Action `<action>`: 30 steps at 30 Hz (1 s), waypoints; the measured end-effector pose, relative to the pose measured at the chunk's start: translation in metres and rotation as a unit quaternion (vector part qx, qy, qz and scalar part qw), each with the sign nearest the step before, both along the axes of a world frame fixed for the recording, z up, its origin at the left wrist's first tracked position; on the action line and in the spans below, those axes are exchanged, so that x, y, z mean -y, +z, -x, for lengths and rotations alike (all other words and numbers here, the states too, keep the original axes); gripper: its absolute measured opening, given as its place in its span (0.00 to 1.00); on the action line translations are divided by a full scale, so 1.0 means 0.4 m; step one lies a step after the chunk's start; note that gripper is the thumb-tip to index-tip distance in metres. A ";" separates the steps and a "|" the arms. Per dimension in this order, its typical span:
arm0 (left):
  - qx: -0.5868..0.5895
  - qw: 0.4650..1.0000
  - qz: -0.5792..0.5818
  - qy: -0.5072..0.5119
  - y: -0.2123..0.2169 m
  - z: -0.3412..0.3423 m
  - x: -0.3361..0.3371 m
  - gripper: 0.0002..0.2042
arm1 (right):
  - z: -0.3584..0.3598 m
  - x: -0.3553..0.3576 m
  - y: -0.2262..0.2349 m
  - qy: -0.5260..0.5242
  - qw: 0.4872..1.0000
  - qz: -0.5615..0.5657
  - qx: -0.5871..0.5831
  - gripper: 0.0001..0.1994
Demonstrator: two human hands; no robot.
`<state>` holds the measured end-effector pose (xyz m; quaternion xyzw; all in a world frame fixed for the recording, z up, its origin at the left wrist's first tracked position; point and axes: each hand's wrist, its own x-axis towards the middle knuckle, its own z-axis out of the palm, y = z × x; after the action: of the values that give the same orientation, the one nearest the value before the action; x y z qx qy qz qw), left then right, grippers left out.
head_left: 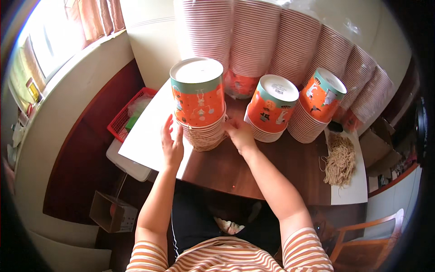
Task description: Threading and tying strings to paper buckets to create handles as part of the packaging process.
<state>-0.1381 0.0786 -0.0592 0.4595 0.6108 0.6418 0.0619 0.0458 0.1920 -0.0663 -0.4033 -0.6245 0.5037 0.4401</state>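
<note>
In front of me on the table stands a stack of paper buckets, upside down, the top one orange with a green band and white base. Tan twine cords hang around the stacked rims below it. My left hand is at the stack's left side, fingers open and apart, with nothing seen in it. At the right side of the stack, my right hand pinches a thin cord by the rims; its fingertips are partly hidden. Just right of that hand is a shorter stack of matching buckets.
Another bucket stack leans farther right. Tall wrapped bucket stacks line the back. A bundle of loose twine lies at the table's right end. A red basket is at the left, a cardboard box below, a wooden chair lower right.
</note>
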 end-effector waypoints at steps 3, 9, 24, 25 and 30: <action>-0.072 0.997 -0.033 0.019 0.007 -0.014 0.010 0.21 | 0.032 0.037 0.035 -0.009 0.999 0.004 -0.030 0.11; -0.166 0.983 -0.060 0.047 0.047 -0.051 0.007 0.23 | 0.053 0.027 0.042 -0.038 0.998 0.019 -0.054 0.12; -0.186 0.981 -0.041 0.035 0.048 -0.061 0.015 0.26 | -0.014 0.049 -0.019 -0.051 0.989 0.100 -0.095 0.09; -0.179 0.982 -0.039 0.042 0.048 -0.064 0.017 0.26 | -0.016 0.052 0.011 -0.015 0.996 -0.004 -0.089 0.09; -0.169 0.984 -0.031 0.041 0.033 -0.059 0.022 0.26 | -0.019 0.077 0.002 0.042 0.952 -0.213 0.214 0.19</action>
<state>-0.1146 0.0699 -0.0460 0.5378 0.6103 0.5757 -0.0832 0.0533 0.1612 -0.0654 -0.3718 -0.8132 0.2794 0.3499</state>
